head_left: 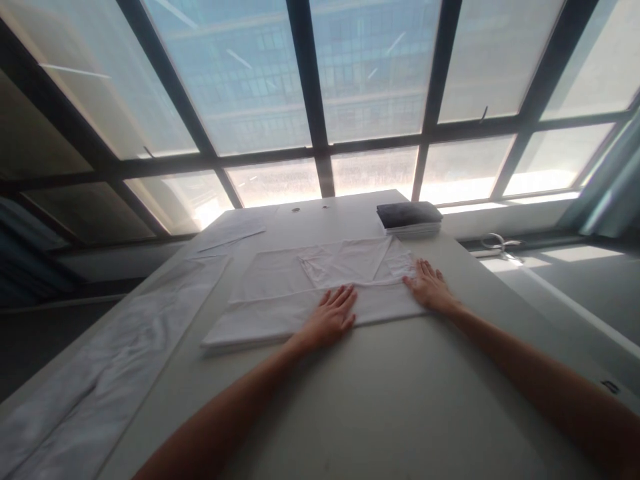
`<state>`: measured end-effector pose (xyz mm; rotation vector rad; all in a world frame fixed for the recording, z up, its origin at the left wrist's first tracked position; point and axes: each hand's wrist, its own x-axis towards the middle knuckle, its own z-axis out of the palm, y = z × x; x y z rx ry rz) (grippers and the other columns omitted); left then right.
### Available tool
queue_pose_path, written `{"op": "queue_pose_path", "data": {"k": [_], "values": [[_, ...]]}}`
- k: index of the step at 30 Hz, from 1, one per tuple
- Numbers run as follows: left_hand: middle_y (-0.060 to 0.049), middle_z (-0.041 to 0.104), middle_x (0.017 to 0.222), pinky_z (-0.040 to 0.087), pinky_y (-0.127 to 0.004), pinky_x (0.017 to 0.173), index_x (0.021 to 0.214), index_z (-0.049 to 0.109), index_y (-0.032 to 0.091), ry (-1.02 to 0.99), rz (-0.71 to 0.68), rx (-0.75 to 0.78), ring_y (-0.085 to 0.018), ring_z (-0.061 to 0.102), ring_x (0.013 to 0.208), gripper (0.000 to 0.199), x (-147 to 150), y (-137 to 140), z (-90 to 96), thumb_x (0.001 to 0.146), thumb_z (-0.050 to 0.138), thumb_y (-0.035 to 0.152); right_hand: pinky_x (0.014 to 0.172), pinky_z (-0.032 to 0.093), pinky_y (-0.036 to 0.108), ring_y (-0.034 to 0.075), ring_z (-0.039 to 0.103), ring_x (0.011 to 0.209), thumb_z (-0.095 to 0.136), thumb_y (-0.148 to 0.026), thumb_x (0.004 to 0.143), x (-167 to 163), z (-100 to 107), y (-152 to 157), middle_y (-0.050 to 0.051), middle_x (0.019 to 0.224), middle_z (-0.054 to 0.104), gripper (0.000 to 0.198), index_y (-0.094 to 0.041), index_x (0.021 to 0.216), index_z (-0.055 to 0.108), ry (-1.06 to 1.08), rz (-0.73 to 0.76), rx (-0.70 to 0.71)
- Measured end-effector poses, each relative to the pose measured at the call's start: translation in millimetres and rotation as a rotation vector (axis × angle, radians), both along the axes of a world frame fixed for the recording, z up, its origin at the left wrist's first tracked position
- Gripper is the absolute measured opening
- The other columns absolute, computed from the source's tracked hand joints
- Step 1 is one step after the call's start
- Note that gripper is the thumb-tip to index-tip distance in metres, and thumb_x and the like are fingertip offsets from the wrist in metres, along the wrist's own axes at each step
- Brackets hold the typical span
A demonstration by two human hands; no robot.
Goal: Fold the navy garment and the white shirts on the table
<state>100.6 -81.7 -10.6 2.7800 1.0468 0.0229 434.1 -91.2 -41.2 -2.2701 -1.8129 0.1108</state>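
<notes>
A white garment (270, 310), partly folded, lies flat on the white table (390, 400). Its near side is doubled over in a long strip, and overlapping layers show on the far side. My left hand (330, 313) rests palm down on the folded strip near its middle, fingers stretched out. At the right end of the cloth, my right hand (429, 285) lies flat with its fingers spread, touching the edge. Neither hand grips anything. What kind of garment it is, I cannot tell.
Along the table's left side lies a wrinkled white cloth (130, 340). A folded stack with a dark piece on top (409, 213) sits at the back right. Two small objects (296, 210) lie near the far edge. Large windows (370, 73) stand behind the table.
</notes>
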Motion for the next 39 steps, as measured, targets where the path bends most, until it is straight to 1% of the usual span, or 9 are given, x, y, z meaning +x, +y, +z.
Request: {"op": "queue_pose_path", "data": {"k": [4,7,17,22,27,30,34,36,39], "values": [[-0.008,0.010,0.170,0.005,-0.045,0.128,0.164,0.017,0.016,-0.002,0.094,-0.012,-0.023,0.003,0.158,0.076,-11,-1,-1.4,0.104,0.022,0.062,0.123,0.020,0.057,0.034,0.020,0.155,0.020,-0.061,0.100,4,-9,-2,0.023,0.165,0.028,0.084,-0.005,0.162,0.021,-0.007,-0.002,0.058],[-0.010,0.009,0.171,0.009,-0.047,0.127,0.165,0.016,0.017,0.002,0.195,0.000,-0.025,0.005,0.158,0.078,-35,5,-4.4,0.103,0.021,0.064,0.123,0.019,0.057,0.036,0.021,0.154,0.020,-0.064,0.099,9,-19,1,0.024,0.165,0.028,0.087,-0.001,0.159,0.026,-0.014,0.007,0.096],[-0.012,0.017,0.170,0.015,-0.050,0.126,0.163,0.022,0.013,0.153,0.589,0.101,-0.027,0.013,0.157,0.069,-189,22,-11.1,0.106,0.019,0.052,0.119,0.022,0.064,0.043,0.025,0.151,0.024,-0.063,0.099,17,-34,4,0.029,0.161,0.032,0.086,0.000,0.158,0.031,-0.017,0.074,0.203],[-0.015,0.018,0.169,0.017,-0.057,0.124,0.162,0.024,0.011,0.208,0.678,0.118,-0.028,0.014,0.157,0.065,-222,18,-9.6,0.106,0.021,0.045,0.118,0.019,0.068,0.045,0.025,0.151,0.029,-0.052,0.100,9,-23,-1,0.032,0.159,0.033,0.078,0.001,0.156,0.033,-0.125,0.152,0.379],[-0.018,0.024,0.167,0.014,-0.063,0.123,0.160,0.031,0.013,0.160,0.596,0.169,-0.032,0.018,0.156,0.060,-196,19,3.2,0.106,0.027,0.039,0.122,0.022,0.059,0.032,0.023,0.154,0.031,-0.036,0.103,-37,-7,-1,0.022,0.161,0.037,0.058,-0.009,0.152,0.043,-0.116,0.383,0.458],[-0.013,0.024,0.168,0.017,-0.056,0.125,0.161,0.030,0.019,0.038,0.326,0.110,-0.028,0.017,0.157,0.060,-157,23,14.0,0.107,0.029,0.045,0.121,0.027,0.057,0.030,0.026,0.153,0.034,-0.034,0.103,-80,-2,5,0.019,0.161,0.038,0.052,-0.013,0.147,0.052,-0.028,0.580,0.362],[-0.004,0.021,0.169,0.014,-0.049,0.127,0.162,0.027,0.028,-0.048,-0.075,-0.005,-0.023,0.011,0.158,0.058,-102,26,19.6,0.108,0.030,0.049,0.123,0.023,0.055,0.027,0.022,0.155,0.039,-0.032,0.102,-121,3,12,0.013,0.165,0.033,0.051,-0.018,0.150,0.052,0.046,0.808,0.232],[-0.002,0.020,0.169,0.010,-0.049,0.127,0.162,0.027,0.031,-0.068,-0.191,-0.026,-0.024,0.009,0.158,0.058,-84,26,18.3,0.108,0.032,0.050,0.124,0.021,0.054,0.025,0.019,0.156,0.039,-0.037,0.103,-128,5,13,0.011,0.166,0.030,0.053,-0.020,0.153,0.048,0.067,0.867,0.177],[0.001,0.018,0.169,0.005,-0.049,0.127,0.162,0.025,0.035,-0.071,-0.223,-0.058,-0.024,0.006,0.158,0.059,-73,24,16.2,0.107,0.033,0.054,0.125,0.018,0.052,0.025,0.016,0.156,0.038,-0.043,0.105,-126,8,12,0.010,0.167,0.027,0.056,-0.022,0.157,0.042,0.065,0.892,0.130]]}}
